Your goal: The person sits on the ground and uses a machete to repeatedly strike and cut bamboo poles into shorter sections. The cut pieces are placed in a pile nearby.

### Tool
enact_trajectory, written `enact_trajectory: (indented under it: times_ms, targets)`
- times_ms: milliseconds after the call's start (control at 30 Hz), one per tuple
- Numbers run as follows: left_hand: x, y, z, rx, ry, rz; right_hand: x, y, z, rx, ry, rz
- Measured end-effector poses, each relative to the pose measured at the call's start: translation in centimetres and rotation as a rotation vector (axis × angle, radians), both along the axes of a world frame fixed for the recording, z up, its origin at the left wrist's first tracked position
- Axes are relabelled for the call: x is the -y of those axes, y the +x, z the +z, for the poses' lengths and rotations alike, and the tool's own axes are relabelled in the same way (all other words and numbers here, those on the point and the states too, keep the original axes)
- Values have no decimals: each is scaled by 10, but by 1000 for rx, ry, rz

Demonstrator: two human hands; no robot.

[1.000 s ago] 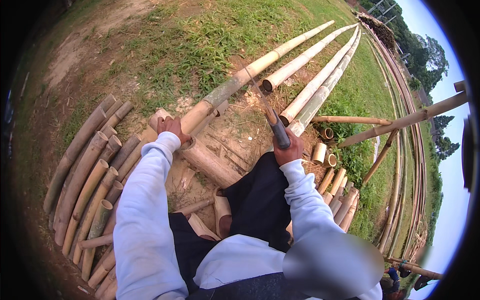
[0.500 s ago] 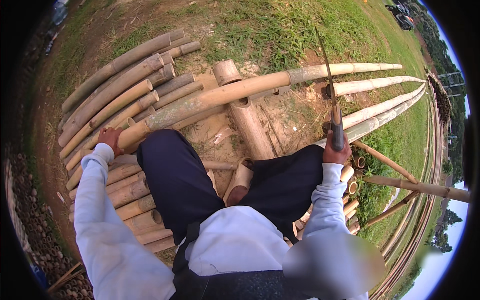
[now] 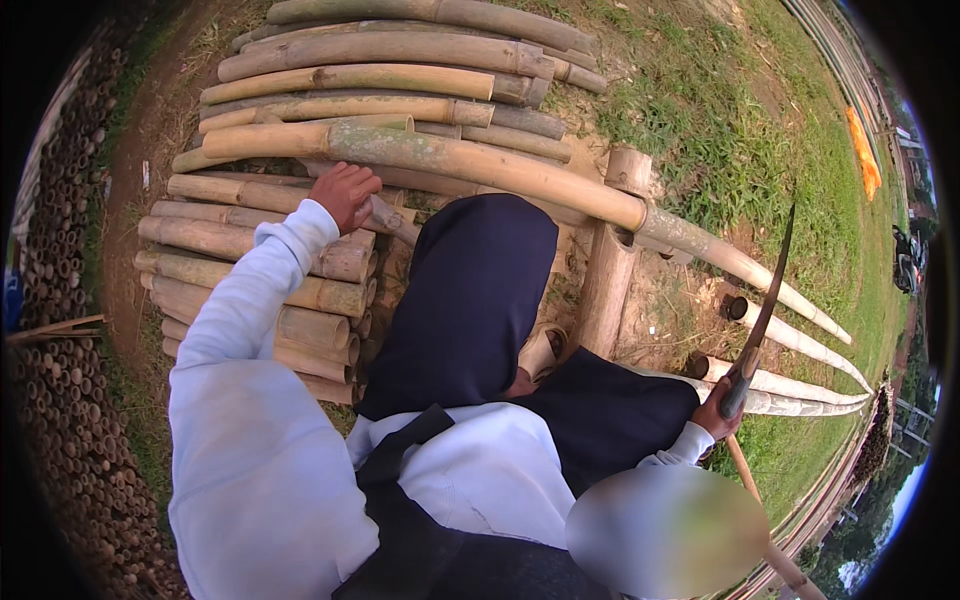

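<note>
My left hand (image 3: 346, 196) is closed around a short, thin bamboo stick (image 3: 393, 221), just below the near end of a long bamboo pole (image 3: 440, 160). That pole stretches away to the right, across a thick bamboo post (image 3: 606, 280) lying on the ground, and passes just beyond my left knee. At the right, my right hand (image 3: 716, 412) grips the dark handle of a saw (image 3: 770, 310). Its long, narrow, slightly curved blade points up and away from me, apart from the pole. Teeth on the blade are too small to make out.
Cut bamboo lengths (image 3: 380, 48) lie side by side at the far left, with a stacked pile (image 3: 320, 293) by my left leg. More long poles (image 3: 790, 385) run off to the right. Many bamboo ends (image 3: 70, 440) fill the far left edge. An orange cloth (image 3: 862, 155) lies on the grass.
My left hand has left the long pole's end and now holds the thin stick. The view has swung left, and the saw now tilts to the right in my right hand.
</note>
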State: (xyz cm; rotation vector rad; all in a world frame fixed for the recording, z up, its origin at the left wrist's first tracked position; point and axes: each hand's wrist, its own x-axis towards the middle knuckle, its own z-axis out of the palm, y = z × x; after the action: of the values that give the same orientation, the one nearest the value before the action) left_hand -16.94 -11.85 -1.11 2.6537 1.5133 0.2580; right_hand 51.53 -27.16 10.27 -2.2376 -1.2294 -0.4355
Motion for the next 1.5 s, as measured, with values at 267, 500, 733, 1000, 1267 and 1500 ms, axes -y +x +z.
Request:
enact_trajectory:
  times_ms: [267, 500, 733, 1000, 1267, 1500]
  targets:
    - [6, 124, -146, -275, -452, -64, 2, 3, -3, -21, 7, 20]
    - [-31, 135, -120, -219, -387, -61, 13, 9, -6, -61, 53, -11]
    - [-43, 145, -101, -75, -377, -19, 13, 21, -13, -99, 146, 82]
    - [15, 144, -177, 34, 54, 198, 10, 23, -14, -74, 48, 41]
    - [13, 128, -150, -99, -270, 36, 7, 25, -16, -120, 74, 83]
    - [-77, 166, -37, -170, -524, -90, 20, 29, -14, -175, 115, 60]
